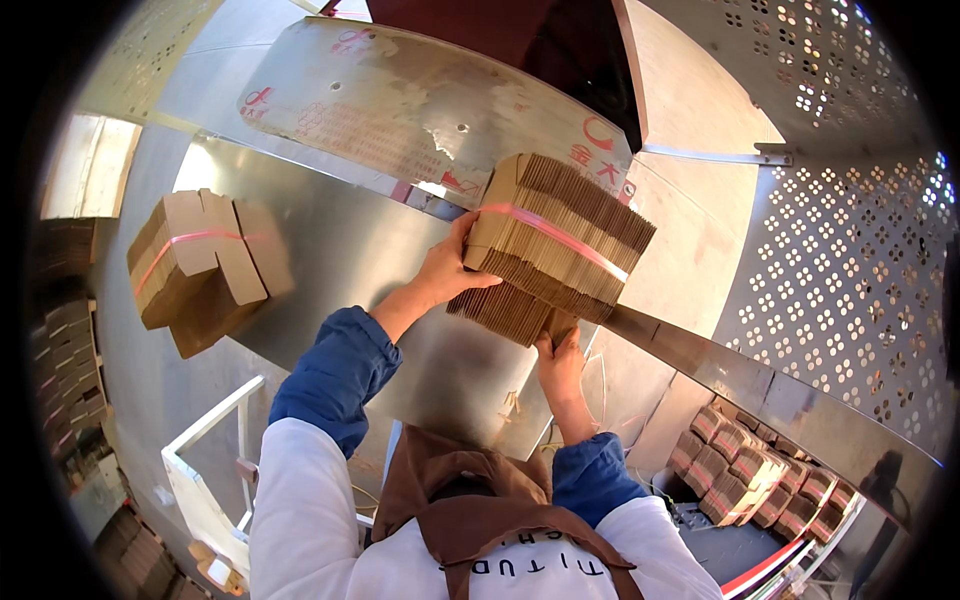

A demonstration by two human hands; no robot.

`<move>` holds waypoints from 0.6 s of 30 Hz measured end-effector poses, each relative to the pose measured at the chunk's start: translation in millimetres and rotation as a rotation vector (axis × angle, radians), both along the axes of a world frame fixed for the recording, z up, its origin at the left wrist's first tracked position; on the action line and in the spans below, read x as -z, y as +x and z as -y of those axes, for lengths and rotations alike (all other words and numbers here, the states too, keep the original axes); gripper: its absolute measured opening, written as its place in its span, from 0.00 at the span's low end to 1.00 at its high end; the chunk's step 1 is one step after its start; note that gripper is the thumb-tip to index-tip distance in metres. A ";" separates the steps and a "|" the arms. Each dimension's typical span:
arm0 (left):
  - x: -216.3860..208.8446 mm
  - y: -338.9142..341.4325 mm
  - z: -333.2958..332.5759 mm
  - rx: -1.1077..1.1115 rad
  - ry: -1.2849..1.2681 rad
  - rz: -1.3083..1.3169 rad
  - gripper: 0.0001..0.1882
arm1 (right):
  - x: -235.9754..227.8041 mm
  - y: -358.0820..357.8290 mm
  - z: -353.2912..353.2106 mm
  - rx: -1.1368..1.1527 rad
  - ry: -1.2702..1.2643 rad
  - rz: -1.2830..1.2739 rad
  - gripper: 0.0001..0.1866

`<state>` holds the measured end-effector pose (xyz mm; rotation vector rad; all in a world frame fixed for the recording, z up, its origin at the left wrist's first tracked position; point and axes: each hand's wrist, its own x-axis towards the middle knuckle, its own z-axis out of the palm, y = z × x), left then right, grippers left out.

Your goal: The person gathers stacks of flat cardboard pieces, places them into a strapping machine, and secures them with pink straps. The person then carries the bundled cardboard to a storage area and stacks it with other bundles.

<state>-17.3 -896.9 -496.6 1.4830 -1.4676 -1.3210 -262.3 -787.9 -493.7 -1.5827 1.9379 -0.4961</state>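
Note:
A thick bundle of folded brown cardboard point(560, 230), bound with a pink strap point(555, 232), rests at the right part of the shiny metal tabletop point(340, 250). Against its left side lies my left hand point(450, 268), thumb and fingers gripping the bundle. Lower down, my right hand point(562, 368) grasps the cardboard at the near underside, its fingers partly hidden. A second strapped cardboard bundle point(205, 262) sits apart at the left end of the table.
A printed metal plate point(400, 100) crosses the table's far side, beside a dark red machine part point(510, 45). Perforated metal panels point(840, 290) stand at the right. More strapped bundles point(745, 470) are stacked at lower right. A white metal frame point(205, 480) is at lower left.

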 end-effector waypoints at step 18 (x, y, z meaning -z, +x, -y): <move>-14.1 11.9 -30.9 0.006 -0.009 -0.316 0.49 | -36.5 14.4 -8.9 0.004 0.009 -0.120 0.30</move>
